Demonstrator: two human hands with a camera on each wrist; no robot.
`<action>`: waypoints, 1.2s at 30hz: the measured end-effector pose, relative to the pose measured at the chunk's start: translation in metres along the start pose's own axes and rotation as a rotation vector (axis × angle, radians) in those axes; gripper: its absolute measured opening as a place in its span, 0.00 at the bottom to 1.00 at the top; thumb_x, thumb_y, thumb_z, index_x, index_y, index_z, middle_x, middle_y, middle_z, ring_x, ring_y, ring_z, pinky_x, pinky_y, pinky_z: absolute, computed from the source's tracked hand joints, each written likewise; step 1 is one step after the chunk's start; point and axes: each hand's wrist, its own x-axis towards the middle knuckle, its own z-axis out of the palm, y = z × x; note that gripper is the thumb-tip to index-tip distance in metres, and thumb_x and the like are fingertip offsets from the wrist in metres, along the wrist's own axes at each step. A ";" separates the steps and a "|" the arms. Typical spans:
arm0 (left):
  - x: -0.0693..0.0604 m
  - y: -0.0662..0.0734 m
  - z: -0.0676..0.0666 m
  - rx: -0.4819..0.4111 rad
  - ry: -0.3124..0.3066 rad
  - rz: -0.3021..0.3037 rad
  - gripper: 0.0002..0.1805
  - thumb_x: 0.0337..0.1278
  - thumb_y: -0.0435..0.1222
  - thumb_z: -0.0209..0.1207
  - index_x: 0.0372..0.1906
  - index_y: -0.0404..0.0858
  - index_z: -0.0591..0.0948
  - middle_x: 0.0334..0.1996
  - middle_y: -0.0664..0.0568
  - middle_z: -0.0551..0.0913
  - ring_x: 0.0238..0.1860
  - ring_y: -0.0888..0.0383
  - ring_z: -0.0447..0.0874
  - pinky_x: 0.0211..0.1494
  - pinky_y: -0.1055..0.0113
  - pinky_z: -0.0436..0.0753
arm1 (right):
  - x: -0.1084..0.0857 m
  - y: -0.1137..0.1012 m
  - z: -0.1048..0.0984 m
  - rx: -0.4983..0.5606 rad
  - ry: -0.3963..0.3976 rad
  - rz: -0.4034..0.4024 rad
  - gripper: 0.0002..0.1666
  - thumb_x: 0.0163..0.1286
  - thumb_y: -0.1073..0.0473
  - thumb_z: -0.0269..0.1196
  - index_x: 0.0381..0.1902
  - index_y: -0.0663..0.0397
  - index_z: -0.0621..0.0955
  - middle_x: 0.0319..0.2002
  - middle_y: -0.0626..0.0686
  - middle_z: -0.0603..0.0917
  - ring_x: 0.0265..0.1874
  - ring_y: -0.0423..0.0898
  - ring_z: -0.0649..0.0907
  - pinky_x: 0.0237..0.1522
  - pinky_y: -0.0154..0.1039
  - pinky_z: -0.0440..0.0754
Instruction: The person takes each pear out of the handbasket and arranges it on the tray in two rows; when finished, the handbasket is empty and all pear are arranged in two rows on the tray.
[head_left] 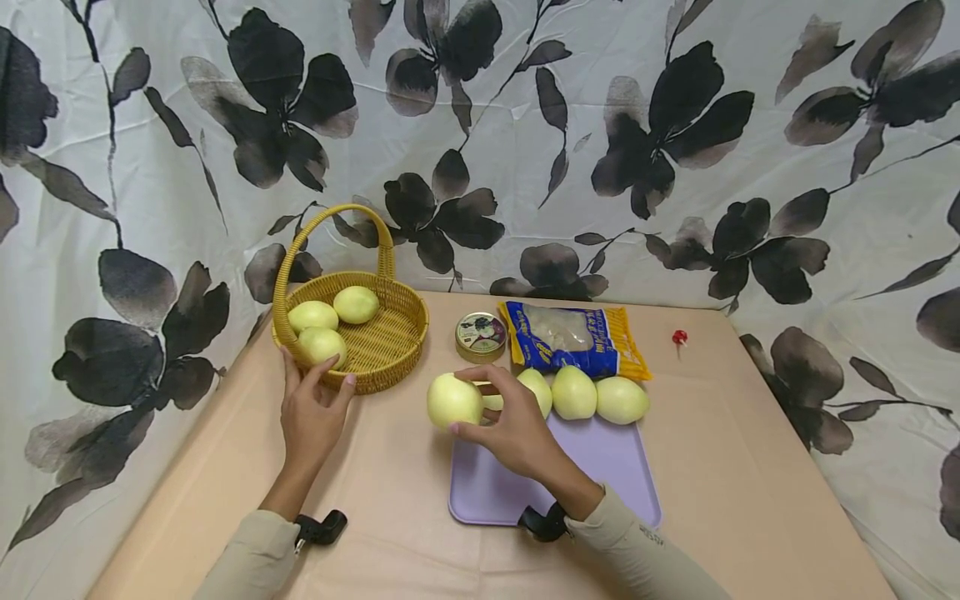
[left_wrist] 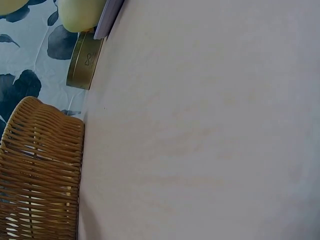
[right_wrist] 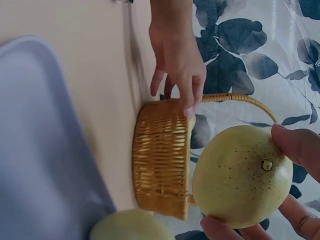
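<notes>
The right hand [head_left: 513,425] curls thumb and fingers round a pale green fruit [head_left: 454,401], held near the basket [head_left: 382,379], by a corner of the purple tray [head_left: 487,492]. The left hand [head_left: 313,417], fingers spread, touches the basket. To my eye, this wants a light grip, a steadied basket, and gentle lowering beside the three fruits [head_left: 356,305] inside.
</notes>
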 end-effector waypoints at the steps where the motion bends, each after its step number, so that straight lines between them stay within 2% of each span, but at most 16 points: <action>1: 0.000 0.000 0.000 -0.001 0.000 0.001 0.25 0.67 0.44 0.70 0.67 0.44 0.85 0.88 0.46 0.38 0.86 0.34 0.49 0.79 0.29 0.61 | -0.003 0.003 -0.002 -0.008 0.002 0.007 0.39 0.56 0.63 0.83 0.64 0.40 0.82 0.66 0.48 0.82 0.61 0.54 0.84 0.57 0.45 0.89; 6: 0.000 0.001 0.000 -0.008 -0.001 0.006 0.25 0.67 0.44 0.70 0.67 0.43 0.85 0.88 0.46 0.38 0.86 0.34 0.49 0.78 0.28 0.61 | -0.020 0.017 -0.010 -0.067 0.022 0.058 0.39 0.54 0.63 0.84 0.62 0.34 0.82 0.63 0.46 0.81 0.59 0.50 0.85 0.56 0.41 0.88; 15: -0.001 0.000 0.000 -0.008 -0.004 0.003 0.26 0.67 0.44 0.70 0.67 0.43 0.84 0.88 0.46 0.37 0.86 0.34 0.49 0.78 0.29 0.61 | -0.036 0.041 -0.012 -0.091 0.008 0.096 0.38 0.53 0.62 0.84 0.62 0.42 0.83 0.63 0.54 0.82 0.62 0.59 0.84 0.56 0.48 0.89; 30: -0.001 0.000 0.000 -0.004 0.004 0.002 0.25 0.67 0.44 0.71 0.66 0.43 0.85 0.88 0.45 0.39 0.86 0.36 0.48 0.79 0.30 0.61 | -0.037 0.059 0.003 -0.229 0.005 0.047 0.39 0.51 0.61 0.85 0.62 0.44 0.82 0.57 0.54 0.82 0.56 0.53 0.86 0.51 0.39 0.89; 36: 0.000 0.001 0.000 0.000 0.001 0.002 0.25 0.67 0.44 0.70 0.66 0.43 0.85 0.88 0.44 0.38 0.86 0.35 0.48 0.79 0.30 0.61 | -0.040 0.053 -0.001 -0.226 -0.037 0.023 0.37 0.54 0.56 0.84 0.61 0.48 0.83 0.56 0.55 0.83 0.57 0.53 0.85 0.54 0.44 0.90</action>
